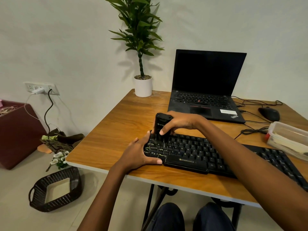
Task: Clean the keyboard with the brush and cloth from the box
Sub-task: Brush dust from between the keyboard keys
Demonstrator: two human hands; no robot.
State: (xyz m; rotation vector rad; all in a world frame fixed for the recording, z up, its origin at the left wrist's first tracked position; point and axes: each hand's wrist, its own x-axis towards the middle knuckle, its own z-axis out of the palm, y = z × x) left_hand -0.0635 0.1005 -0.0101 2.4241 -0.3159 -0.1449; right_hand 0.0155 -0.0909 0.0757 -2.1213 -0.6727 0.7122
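Our right grip [180,122] clamps the brush [160,125] upright on the left keys of the keyboard [200,152], which lies along the near edge of the bench [116,124]; our left grip [140,153] clasps its left end. We should sweep short strokes along each row, pressing lightly

The table [116,130] holds 1 keyboard [208,154], 1 brush [160,124], 1 laptop [206,80], 1 mouse [269,114], 1 potted plant [143,85] and 1 plastic box [288,137]. The floor has 1 wicker basket [75,185]. Hands in view number 2: left hand [138,154], right hand [180,122].
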